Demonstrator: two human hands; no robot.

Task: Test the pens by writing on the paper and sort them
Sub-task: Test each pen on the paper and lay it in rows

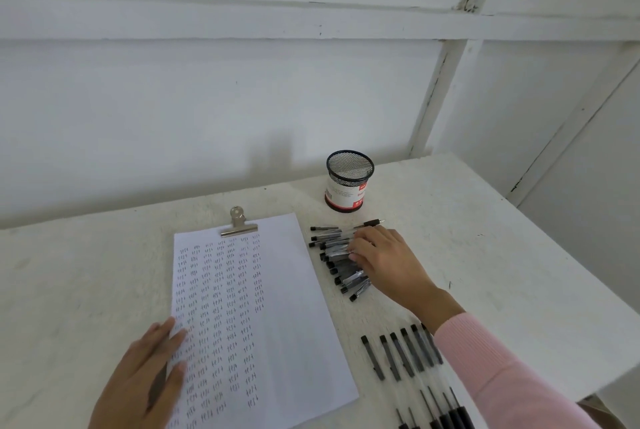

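Resting the right hand (388, 262), fingers nearly straight and gripping nothing, on the heap of clear black-capped plastic pens (332, 248) just right of the white handwriting-covered paper sheet (277, 307) on the white counter (485, 255), pressing that sheet with the flat left hand (145, 376).

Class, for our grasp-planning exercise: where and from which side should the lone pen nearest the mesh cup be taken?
Pinch the lone pen at its black grip section near the tip, coming from above and closing across the barrel. It lies flat with its tip pointing right, and that end is clear of the pile and the right hand.
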